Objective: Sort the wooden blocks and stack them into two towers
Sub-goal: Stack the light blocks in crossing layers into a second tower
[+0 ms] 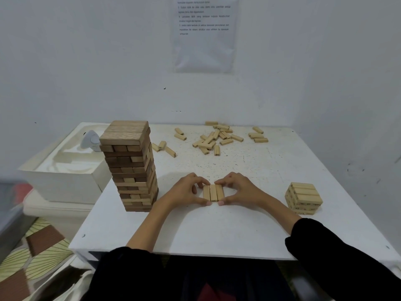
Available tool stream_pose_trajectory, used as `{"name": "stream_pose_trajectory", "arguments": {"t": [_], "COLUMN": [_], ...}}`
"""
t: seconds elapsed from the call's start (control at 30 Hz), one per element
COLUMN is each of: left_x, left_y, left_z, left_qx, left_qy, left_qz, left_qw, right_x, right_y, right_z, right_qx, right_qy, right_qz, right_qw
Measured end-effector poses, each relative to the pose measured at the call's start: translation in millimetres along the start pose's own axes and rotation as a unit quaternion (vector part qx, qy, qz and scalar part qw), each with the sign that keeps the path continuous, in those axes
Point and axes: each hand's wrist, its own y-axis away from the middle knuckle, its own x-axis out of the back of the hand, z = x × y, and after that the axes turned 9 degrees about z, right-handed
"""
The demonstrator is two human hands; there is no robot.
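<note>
Head view: left hand [186, 190] and right hand [240, 189] pinched three pale blocks [213, 192], long axes pointing away; short pale tower [303, 198] lay rightward.

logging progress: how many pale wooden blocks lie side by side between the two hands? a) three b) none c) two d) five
a: three pale wooden blocks lie flush side by side on the white table, pinched between the left hand and the right hand.
</note>
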Motion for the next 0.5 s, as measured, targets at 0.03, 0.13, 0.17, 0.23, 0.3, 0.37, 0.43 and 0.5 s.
{"name": "stream_pose_trajectory", "arguments": {"t": [0.03, 0.13, 0.17, 0.23, 0.3, 0.37, 0.43, 0.5], "left_x": [0.1, -1.4, -2.5, -5.0, -6.8, -7.6, -9.4, -11.7], "left_y": [-0.2, -0.9, -0.6, 0.6, 1.2, 2.4, 3.4, 4.0], "left_z": [0.0, -0.6, -0.8, -1.3, -2.6, -3.1, -3.2, -2.8], "left_qx": [0.000, -0.005, -0.006, -0.010, -0.014, -0.019, -0.025, -0.027], "left_qy": [-0.001, -0.009, -0.012, -0.019, -0.018, -0.012, -0.011, -0.015], "left_qz": [-0.001, 0.001, 0.005, 0.016, 0.028, 0.037, 0.047, 0.057], "left_qw": [1.000, 1.000, 1.000, 1.000, 0.999, 0.999, 0.999, 0.998], "right_x": [0.6, -0.5, -1.7, -3.8, -4.4, -4.4, -4.4, -3.5], "right_y": [-0.3, 0.6, 1.3, 2.9, 3.7, 3.6, 3.4, 4.0], "right_z": [0.2, 0.9, 0.9, 0.9, 1.6, 1.6, 1.6, 0.6], "right_qx": [0.001, 0.010, 0.014, 0.017, 0.019, 0.025, 0.031, 0.034], "right_qy": [-0.004, -0.004, -0.003, -0.009, -0.016, -0.015, -0.005, -0.010], "right_qz": [0.000, 0.003, 0.007, 0.020, 0.027, 0.028, 0.030, 0.029], "right_qw": [1.000, 1.000, 1.000, 1.000, 0.999, 0.999, 0.999, 0.999]}}
